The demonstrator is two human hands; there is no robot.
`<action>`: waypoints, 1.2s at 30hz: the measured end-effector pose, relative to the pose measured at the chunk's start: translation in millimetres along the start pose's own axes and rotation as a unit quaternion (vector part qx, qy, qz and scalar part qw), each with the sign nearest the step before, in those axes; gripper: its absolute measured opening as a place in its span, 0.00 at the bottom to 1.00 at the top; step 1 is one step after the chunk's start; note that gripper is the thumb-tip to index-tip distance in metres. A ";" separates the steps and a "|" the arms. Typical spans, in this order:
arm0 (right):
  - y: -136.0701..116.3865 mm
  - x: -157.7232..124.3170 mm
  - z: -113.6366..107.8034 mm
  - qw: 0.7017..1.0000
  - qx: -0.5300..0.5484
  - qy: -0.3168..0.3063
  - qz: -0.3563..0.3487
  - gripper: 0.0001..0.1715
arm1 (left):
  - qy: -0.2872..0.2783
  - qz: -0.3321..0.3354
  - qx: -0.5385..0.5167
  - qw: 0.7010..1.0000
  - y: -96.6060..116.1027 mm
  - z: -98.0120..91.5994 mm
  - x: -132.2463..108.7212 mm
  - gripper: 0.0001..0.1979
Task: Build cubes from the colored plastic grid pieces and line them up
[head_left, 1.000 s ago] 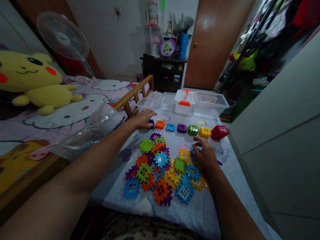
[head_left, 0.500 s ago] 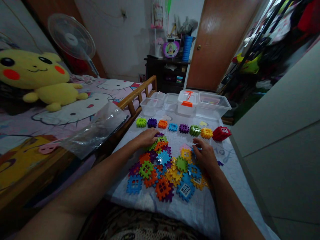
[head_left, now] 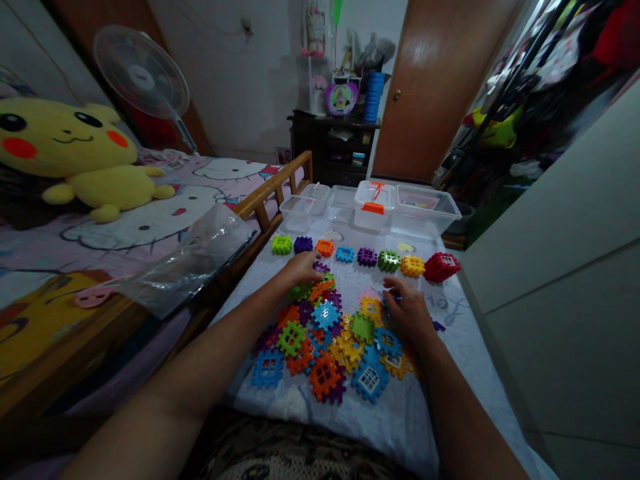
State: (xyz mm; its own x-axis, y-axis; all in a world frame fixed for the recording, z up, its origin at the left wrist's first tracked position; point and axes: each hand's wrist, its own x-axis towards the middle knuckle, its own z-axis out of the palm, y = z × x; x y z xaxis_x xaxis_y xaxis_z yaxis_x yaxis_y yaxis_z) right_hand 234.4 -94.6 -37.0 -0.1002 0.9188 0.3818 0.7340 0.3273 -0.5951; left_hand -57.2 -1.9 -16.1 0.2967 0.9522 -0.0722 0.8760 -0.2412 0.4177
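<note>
My left hand (head_left: 303,268) is over the far left end of a heap of plastic building tiles, its thumb and fingers apart. Beside its fingertips lies a purple tile (head_left: 321,268), and just beyond stands a small orange tile stack (head_left: 325,248). My right hand (head_left: 407,305) hovers at the heap's right side with loosely curved, parted fingers, partly covering a blue tile there. Between my arms, notched square tiles overlap: a light blue tile (head_left: 325,314), a green tile (head_left: 362,327), an orange window tile (head_left: 325,377) and a blue window tile (head_left: 371,377).
Sorted stacks cross the cloth-covered table, from a lime stack (head_left: 281,245) to a red stack (head_left: 442,266). Behind them stand clear plastic boxes (head_left: 427,212) and a lidded box with an orange latch (head_left: 373,207). A wooden bed rail (head_left: 273,187) borders the left side.
My left hand has moved slightly away from me and to the right, nearer the orange stack. My right hand stays almost in place. The view has shifted a little.
</note>
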 end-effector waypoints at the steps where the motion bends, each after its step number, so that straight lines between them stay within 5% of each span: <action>1: -0.3 0.0 -0.2 1.000 -0.001 0.001 0.000 0.15 | -0.001 0.004 -0.012 1.000 0.1 -0.8 0.7 0.27; 9: -1.1 0.1 -1.5 1.000 -0.002 0.001 -0.007 0.15 | 0.012 0.071 -0.115 0.991 20.0 -10.8 -5.0 0.11; 16: -1.1 -0.6 -1.4 1.000 0.007 0.002 0.001 0.15 | 0.048 0.118 -0.122 0.984 41.5 -13.3 -11.6 0.13; 26: -5.5 -0.4 -3.2 1.000 0.011 -0.006 -0.017 0.14 | -0.081 0.183 -0.182 0.963 63.6 -18.5 -28.5 0.05; 36: -24.8 -1.8 -5.8 0.990 0.098 -0.086 -0.055 0.20 | -0.019 0.235 -0.224 0.946 91.3 -5.8 -28.7 0.07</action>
State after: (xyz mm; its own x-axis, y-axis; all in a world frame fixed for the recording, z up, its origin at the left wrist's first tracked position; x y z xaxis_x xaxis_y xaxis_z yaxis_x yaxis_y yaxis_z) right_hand 220.3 -105.7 -18.9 -0.2980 0.8936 0.3356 0.5695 0.4486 -0.6888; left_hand 12.1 -50.2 29.4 0.6338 0.7502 0.1885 0.3969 -0.5245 0.7532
